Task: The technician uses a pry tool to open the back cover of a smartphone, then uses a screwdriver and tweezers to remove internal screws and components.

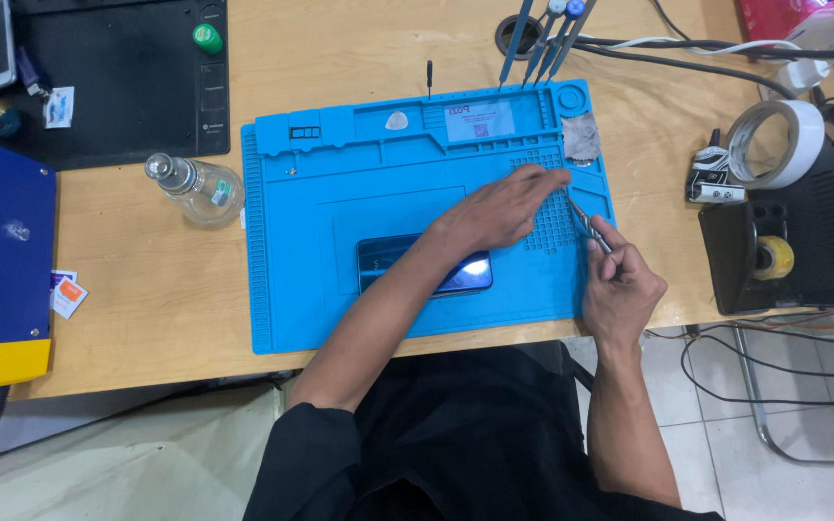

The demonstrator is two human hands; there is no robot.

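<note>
On the blue silicone repair mat (340,193) that lies mid-table, a dark smartphone (424,265) rests screen-side down near the mat's front edge, its back seemingly closed. The left hand (504,207) reaches across it, fingers curled loosely onto the mat's grid of small compartments (547,207) toward the right edge, holding nothing visible. The right hand (620,285) pinches metal tweezers (586,224), tips at that grid. Judging by this, parts handling is underway; the phone looks unopened.
</note>
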